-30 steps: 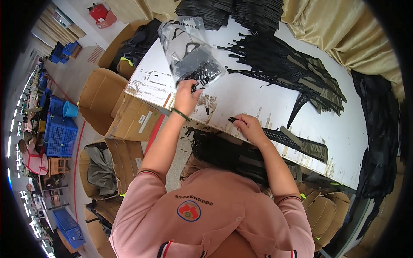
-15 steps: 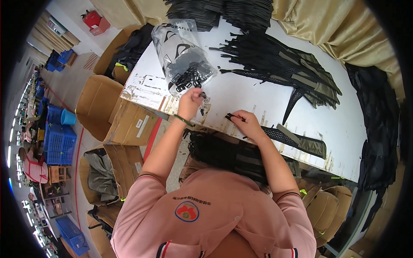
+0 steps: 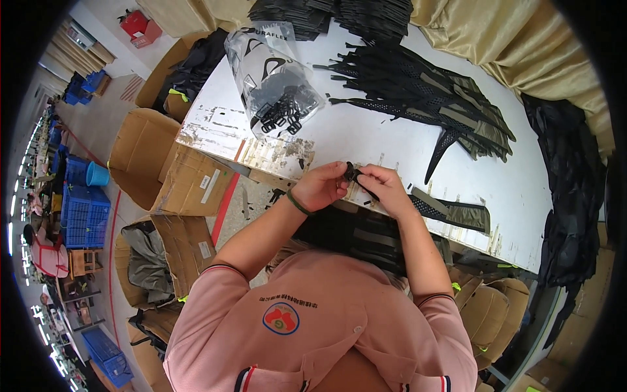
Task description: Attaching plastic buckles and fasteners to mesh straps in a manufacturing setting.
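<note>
At the near edge of the white table (image 3: 366, 140), both my hands meet around a small black plastic buckle (image 3: 351, 172). My left hand (image 3: 319, 187) pinches the buckle from the left. Closed from the other side, my right hand (image 3: 386, 187) grips the black webbing end of a mesh shoulder strap (image 3: 467, 215), whose olive and black body lies along the table edge to the right. Whether the webbing passes through the buckle is hidden by my fingers. Beyond my left hand lies a clear plastic bag (image 3: 271, 68) with black buckles showing at its mouth.
A fanned pile of similar mesh straps (image 3: 418, 91) covers the table's far right, with black stacks (image 3: 372, 19) behind. Open cardboard boxes (image 3: 147, 153) stand left of the table. Dark fabric (image 3: 562, 196) hangs at the right, and blue crates (image 3: 85, 212) sit farther left.
My left hand has moved right, away from the bag's mouth, bringing a black buckle to my right hand. The right hand stays near the table edge with the webbing.
</note>
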Tool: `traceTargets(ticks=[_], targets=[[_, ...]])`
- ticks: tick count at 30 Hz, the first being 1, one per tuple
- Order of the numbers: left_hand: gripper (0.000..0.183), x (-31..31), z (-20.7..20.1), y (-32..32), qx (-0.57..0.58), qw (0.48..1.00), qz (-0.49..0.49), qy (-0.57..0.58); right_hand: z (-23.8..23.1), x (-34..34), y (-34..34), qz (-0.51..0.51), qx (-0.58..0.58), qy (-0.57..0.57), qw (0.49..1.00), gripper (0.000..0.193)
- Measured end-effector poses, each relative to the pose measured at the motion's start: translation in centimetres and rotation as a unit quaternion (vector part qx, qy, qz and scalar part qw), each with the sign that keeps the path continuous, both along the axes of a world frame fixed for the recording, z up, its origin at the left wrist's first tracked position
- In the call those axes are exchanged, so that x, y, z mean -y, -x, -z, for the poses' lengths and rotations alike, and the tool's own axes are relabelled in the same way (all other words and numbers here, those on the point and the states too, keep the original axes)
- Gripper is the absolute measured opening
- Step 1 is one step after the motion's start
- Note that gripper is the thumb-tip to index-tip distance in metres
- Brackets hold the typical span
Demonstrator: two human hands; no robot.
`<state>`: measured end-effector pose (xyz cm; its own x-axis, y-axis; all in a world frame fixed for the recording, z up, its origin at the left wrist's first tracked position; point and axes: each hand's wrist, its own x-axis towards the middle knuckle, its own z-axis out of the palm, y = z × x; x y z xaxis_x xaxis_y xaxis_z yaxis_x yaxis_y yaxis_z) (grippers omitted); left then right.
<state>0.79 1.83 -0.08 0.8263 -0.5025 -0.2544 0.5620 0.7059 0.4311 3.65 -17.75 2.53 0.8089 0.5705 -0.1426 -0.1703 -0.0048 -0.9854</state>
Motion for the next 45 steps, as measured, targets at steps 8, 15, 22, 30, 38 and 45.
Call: traceTargets(ticks=[8,15,22,30,38,45], targets=[[0.014,0.2,-0.4,-0.1,-0.005,1.000,0.007,-0.001,-0.3,0.6,-0.1,-0.019,-0.043,-0.033,0.998,0.013],[0.013,0.5,-0.2,-0.1,-0.036,0.999,0.034,0.002,-1.1,0.8,-0.1,-0.067,0.013,0.056,0.996,0.011],[0.012,0.1,0.7,-0.1,-0.029,0.998,0.059,-0.002,-2.1,0.9,-0.1,-0.036,0.187,0.103,0.976,0.010],[0.016,1.8,0.1,0.4,-0.030,0.996,0.009,0.086,-0.8,0.8,0.7,-0.013,0.003,0.021,1.000,0.012],[0.016,2.5,-0.2,0.4,0.008,0.994,0.000,0.113,-0.7,0.3,1.1,0.028,-0.046,-0.109,0.993,0.013],[0.011,2.5,-0.7,0.5,-0.007,0.997,0.013,0.081,-2.1,1.3,0.8,-0.022,0.013,0.011,1.000,0.008]])
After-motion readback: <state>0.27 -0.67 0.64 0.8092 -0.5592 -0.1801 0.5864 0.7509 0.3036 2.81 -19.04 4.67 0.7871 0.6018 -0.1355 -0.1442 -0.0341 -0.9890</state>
